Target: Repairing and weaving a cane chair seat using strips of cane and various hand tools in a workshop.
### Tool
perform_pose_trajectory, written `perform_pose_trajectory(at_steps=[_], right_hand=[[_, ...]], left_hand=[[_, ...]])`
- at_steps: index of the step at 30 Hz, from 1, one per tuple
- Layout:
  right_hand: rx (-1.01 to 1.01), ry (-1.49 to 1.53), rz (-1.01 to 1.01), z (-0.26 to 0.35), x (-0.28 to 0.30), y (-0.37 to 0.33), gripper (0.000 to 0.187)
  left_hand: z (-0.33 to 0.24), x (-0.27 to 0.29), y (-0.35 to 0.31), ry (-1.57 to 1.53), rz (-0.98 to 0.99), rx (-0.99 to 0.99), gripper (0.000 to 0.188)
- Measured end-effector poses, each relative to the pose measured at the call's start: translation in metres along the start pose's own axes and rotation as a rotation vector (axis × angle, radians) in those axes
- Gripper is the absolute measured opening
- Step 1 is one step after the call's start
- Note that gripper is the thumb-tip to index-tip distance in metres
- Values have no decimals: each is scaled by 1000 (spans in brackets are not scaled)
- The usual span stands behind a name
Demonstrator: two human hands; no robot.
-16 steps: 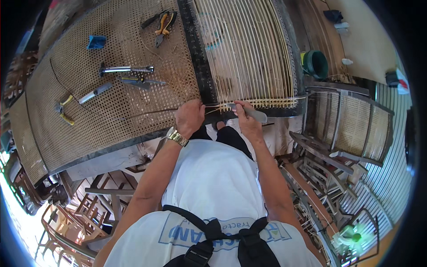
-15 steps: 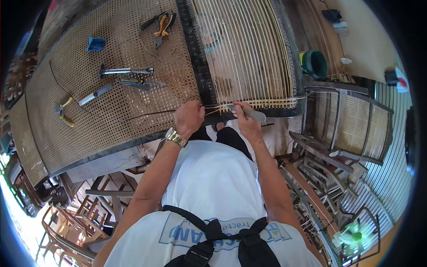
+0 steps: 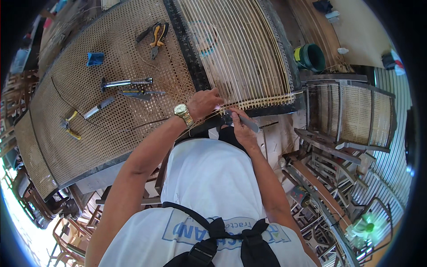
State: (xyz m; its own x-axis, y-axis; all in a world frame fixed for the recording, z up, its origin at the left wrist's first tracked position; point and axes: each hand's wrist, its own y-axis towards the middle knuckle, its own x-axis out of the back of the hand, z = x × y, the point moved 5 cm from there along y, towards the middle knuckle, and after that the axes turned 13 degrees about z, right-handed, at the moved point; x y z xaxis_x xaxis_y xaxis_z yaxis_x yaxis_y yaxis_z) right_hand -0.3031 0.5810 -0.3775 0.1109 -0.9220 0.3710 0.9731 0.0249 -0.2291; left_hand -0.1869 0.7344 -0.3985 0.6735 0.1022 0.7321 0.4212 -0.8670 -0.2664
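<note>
Light cane strands [image 3: 242, 49] run lengthwise across a dark-framed panel, with a narrow woven band [image 3: 262, 103] along its near edge. My left hand [image 3: 203, 104], with a gold watch on the wrist, is closed at the left end of that band. Its fingertips pinch at a thin cane strand, though they partly hide it. Just right of it and nearer to me, my right hand [image 3: 242, 129] grips a flat grey tool [image 3: 250, 124] with a rounded end. The tool's other end is hidden by the fingers.
On the finished cane mesh [image 3: 71, 102] at left lie yellow-black pliers [image 3: 158, 40], a hammer [image 3: 126, 83], a screwdriver [image 3: 133, 92], a knife-like tool [image 3: 98, 107], yellow-handled cutters [image 3: 70, 126] and a blue packet [image 3: 94, 58]. A green bucket [image 3: 311, 58] stands beyond the panel's right side.
My left hand has moved right and over the corner of the strands. My right hand has drawn slightly nearer to me, turning the grey tool. The view has shifted a little.
</note>
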Motion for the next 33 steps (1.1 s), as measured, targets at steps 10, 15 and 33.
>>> perform_pose_trajectory(at_steps=[10,15,33], right_hand=[[50,50,-20,14,-18,0,24],[-17,-8,42,22,-21,7,18],[-195,432,-29,-22,-12,-2,24]], left_hand=[[8,-2,16,102,207,19,7],[7,0,16,127,209,19,7],[5,4,12,18,77,-9,10]])
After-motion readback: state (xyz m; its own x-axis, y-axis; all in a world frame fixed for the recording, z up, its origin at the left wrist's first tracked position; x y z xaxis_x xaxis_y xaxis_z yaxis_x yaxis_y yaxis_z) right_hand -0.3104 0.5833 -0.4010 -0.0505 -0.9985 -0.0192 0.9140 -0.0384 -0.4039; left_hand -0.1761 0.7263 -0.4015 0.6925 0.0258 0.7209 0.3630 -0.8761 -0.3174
